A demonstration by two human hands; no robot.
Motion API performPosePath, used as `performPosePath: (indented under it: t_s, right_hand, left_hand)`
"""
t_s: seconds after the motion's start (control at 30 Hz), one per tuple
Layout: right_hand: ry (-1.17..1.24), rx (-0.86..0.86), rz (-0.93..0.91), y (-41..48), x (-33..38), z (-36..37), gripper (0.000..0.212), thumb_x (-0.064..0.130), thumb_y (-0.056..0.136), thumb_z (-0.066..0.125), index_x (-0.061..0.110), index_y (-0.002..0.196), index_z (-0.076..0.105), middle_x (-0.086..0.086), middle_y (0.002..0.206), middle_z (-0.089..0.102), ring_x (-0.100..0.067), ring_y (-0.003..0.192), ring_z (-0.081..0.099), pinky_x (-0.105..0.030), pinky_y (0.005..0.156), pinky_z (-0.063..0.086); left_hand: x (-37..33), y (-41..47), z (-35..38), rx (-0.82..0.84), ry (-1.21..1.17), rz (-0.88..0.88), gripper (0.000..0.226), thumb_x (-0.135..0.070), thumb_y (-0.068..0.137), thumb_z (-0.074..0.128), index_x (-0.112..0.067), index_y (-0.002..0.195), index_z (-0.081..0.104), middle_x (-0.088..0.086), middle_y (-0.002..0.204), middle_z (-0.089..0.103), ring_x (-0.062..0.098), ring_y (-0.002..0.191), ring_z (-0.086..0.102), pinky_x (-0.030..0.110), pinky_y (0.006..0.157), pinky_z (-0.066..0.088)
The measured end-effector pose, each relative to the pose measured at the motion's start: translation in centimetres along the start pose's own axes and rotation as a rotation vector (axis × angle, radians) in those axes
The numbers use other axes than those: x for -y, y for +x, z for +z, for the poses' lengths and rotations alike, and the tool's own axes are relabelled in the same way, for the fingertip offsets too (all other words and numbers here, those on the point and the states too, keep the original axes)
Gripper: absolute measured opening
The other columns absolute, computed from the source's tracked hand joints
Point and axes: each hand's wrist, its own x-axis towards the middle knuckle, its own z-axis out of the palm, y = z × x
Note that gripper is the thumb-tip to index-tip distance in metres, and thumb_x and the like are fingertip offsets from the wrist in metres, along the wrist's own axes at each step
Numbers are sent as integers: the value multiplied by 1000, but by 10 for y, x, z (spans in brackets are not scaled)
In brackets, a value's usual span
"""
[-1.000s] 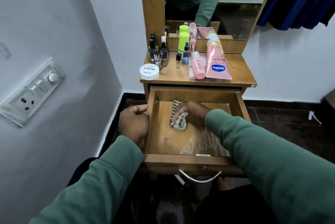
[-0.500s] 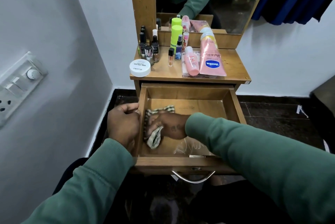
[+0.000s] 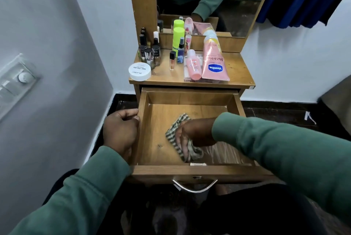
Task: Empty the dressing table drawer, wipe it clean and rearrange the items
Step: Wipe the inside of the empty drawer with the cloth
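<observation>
While the left hand point(image 3: 120, 132) grips the drawer point(image 3: 190, 170) wall, the right hand point(image 3: 191, 136) clutches the checked cloth point(image 3: 178, 136), mid-wipe; next, the far corners need wiping.

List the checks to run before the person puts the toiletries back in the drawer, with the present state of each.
1. The drawer is open and steadied: ok; the left hand grips its left wall.
2. Toiletries are out: ok; the tube, jar and bottles are on the tabletop.
3. The cloth is in use: ok; the right hand holds it on the drawer floor.
4. Floor wiped clean: not ok; a dark spot shows left of the cloth.
5. The plastic sheet is removed: not ok; it lies at the front right.
6. Floor under the right sleeve: cannot tell; hidden.
</observation>
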Motion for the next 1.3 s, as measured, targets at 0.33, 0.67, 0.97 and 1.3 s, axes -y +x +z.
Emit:
performPosePath:
  t_s: [0.33, 0.67, 0.97, 1.3]
  right_hand:
    - [-158, -250, 314, -30, -53, -56, 48, -13, 70, 55, 24, 81, 83, -2, 92, 78, -30, 88, 73, -43, 81, 62]
    - [-788, -248, 402, -44, -44, -37, 41, 33, 105, 41, 13, 141, 49, -18, 134, 58, -37, 119, 58, -36, 84, 42]
    - [-742, -108, 454, -59, -15, -10, 43, 31, 105, 45, 11, 143, 44, -14, 112, 62, -31, 99, 63, -37, 77, 50]
    - [-580, 89, 508, -74, -2, 13, 53, 24, 104, 50, 17, 153, 30, -19, 124, 59, -33, 104, 63, -40, 88, 55]
  left_hand:
    - [2, 5, 0, 14, 17, 8, 28, -5, 99, 64, -26, 92, 81, 2, 87, 82, 24, 84, 77, 47, 84, 64]
    - [5, 11, -1, 3, 23, 3, 22, -8, 96, 68, -25, 97, 82, 4, 94, 81, 28, 91, 77, 53, 89, 63]
    - [3, 9, -3, 15, 9, 9, 27, -6, 98, 67, -28, 89, 80, 3, 92, 81, 25, 89, 77, 50, 88, 63]
    - [3, 7, -3, 23, -25, 13, 32, -1, 98, 64, -27, 85, 78, 2, 89, 80, 22, 84, 76, 45, 86, 63]
